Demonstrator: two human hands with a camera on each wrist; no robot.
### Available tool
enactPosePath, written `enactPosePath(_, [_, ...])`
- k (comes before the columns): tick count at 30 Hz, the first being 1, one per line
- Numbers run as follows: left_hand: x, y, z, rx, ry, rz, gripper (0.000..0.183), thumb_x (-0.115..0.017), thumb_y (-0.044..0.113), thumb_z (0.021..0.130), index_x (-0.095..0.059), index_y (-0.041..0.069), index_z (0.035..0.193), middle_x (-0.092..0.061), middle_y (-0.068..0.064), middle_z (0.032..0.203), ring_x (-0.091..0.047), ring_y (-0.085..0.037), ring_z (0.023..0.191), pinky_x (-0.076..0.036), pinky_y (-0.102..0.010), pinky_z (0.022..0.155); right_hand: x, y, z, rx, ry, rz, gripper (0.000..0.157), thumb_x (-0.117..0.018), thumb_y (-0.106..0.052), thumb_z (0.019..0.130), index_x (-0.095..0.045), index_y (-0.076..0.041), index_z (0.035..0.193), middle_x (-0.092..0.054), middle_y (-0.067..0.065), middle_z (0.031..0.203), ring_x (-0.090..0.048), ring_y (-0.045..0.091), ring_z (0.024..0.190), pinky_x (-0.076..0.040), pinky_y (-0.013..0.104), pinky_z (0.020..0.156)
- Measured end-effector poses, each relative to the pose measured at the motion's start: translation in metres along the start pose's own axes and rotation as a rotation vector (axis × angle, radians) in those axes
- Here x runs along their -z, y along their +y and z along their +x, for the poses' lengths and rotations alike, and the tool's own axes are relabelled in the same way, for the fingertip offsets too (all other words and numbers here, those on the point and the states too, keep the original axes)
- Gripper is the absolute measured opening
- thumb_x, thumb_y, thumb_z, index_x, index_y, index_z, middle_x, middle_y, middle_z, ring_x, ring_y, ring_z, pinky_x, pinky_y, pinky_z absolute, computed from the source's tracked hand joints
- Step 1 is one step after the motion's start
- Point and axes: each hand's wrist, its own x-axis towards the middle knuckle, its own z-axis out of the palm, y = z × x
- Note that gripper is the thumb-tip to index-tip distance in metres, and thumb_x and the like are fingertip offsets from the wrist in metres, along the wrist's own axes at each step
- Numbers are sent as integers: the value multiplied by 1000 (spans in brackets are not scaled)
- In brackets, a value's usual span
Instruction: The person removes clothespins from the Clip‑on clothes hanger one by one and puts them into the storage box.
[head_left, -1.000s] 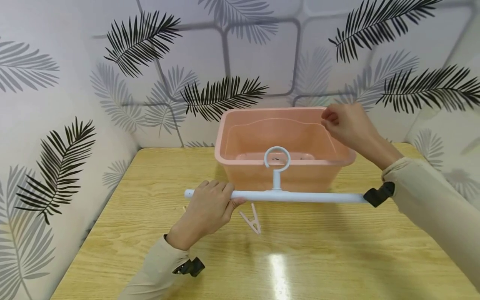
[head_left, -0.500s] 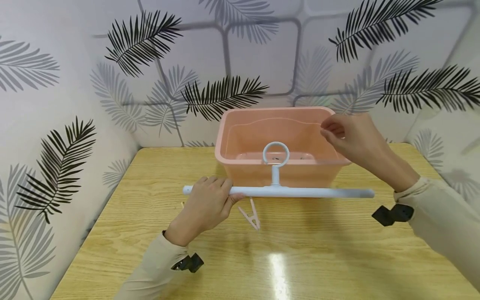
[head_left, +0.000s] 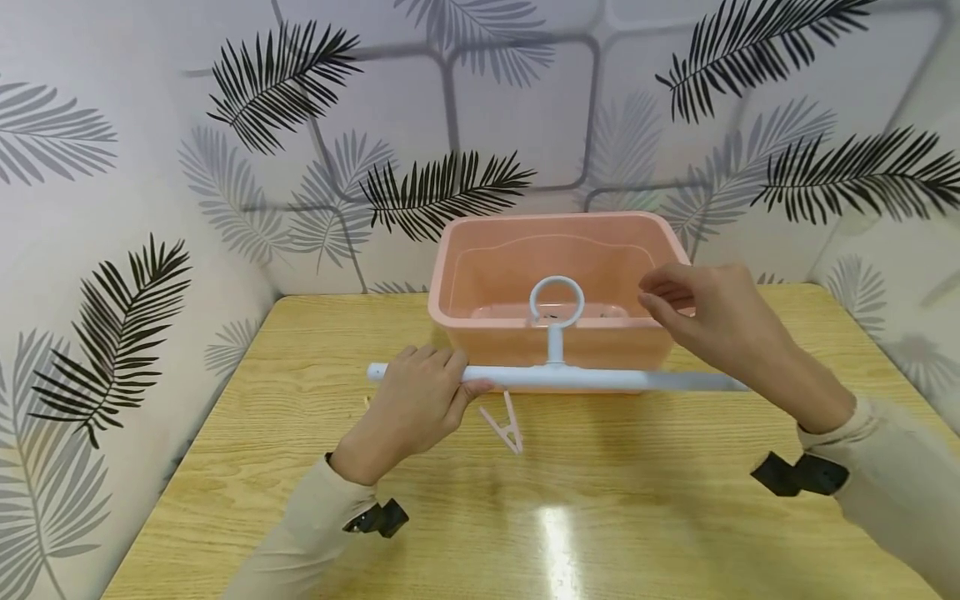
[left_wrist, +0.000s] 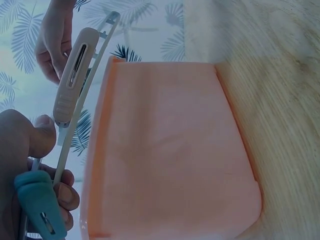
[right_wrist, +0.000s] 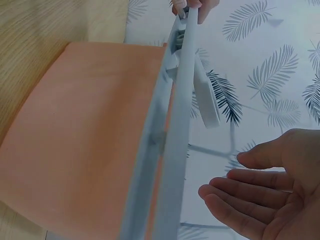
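My left hand point(head_left: 420, 392) grips a pale blue clip hanger point(head_left: 592, 377) near its left end, the ring-shaped hook point(head_left: 557, 302) pointing up. A pink clothespin point(head_left: 512, 429) hangs below the bar beside the left thumb. From the left wrist, a pinkish clothespin point(left_wrist: 75, 75) and a teal clothespin point(left_wrist: 40, 205) show close to the fingers. My right hand point(head_left: 720, 321) is empty, fingers loosely bent over the right side of a peach plastic tub point(head_left: 487, 346). In the right wrist view, the right palm point(right_wrist: 270, 195) stands apart from the two parallel rails point(right_wrist: 175, 135) of the hanger.
The tub stands behind the hanger on a wood-grain table point(head_left: 300, 350), close to the leaf-patterned wall point(head_left: 517, 117). A few small dark bits lie on its floor. Another patterned wall point(head_left: 142, 250) borders the table's left side.
My right hand has come down and slightly right, away from the tub's back right corner. The hanger, still held in my left hand, has risen a little.
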Motion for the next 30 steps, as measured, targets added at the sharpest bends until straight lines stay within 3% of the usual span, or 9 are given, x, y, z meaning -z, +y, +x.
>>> enactPosePath(7, [7,0,6,-13,8,-11,39,-57,39,96,-43,12,72,-37,5,60,-38,-14,54,-32,-28,51,-5,-3,-11,32,17,16,10,-70,-2,86,-69,-2,96,-72,8,87,-71,22,77,-55,40,69])
enactPosePath(16, [16,-3,13,-36,53,38,38,-59,39,95,-45,11,74,-43,2,64,-41,-17,55,-35,-31,50,-13,-6,-23,50,62,-41,12,-72,-4,85,-70,-2,97,-72,9,87,-70,25,77,-54,43,67])
enactPosePath(21, [18,-4,15,-33,46,21,37,-58,38,96,-45,11,74,-42,1,64,-41,-17,55,-35,-30,51,-17,-8,-28,41,72,-99,12,-71,-8,87,-71,-3,98,-72,7,82,-68,20,65,-54,40,59])
enactPosePath(26, [19,-4,18,-31,67,19,37,-58,38,95,-45,10,74,-43,1,62,-42,-17,54,-36,-31,50,-20,-9,-33,37,77,-158,13,-67,-14,91,-71,-6,101,-64,0,67,-51,9,48,-40,31,46])
enactPosePath(30, [21,-3,19,-26,67,15,37,-58,38,95,-45,10,74,-43,2,61,-42,-17,54,-36,-30,50,-23,-9,-37,65,98,-205,15,-65,-17,93,-70,-7,101,-55,-4,62,-41,9,49,-31,28,44])
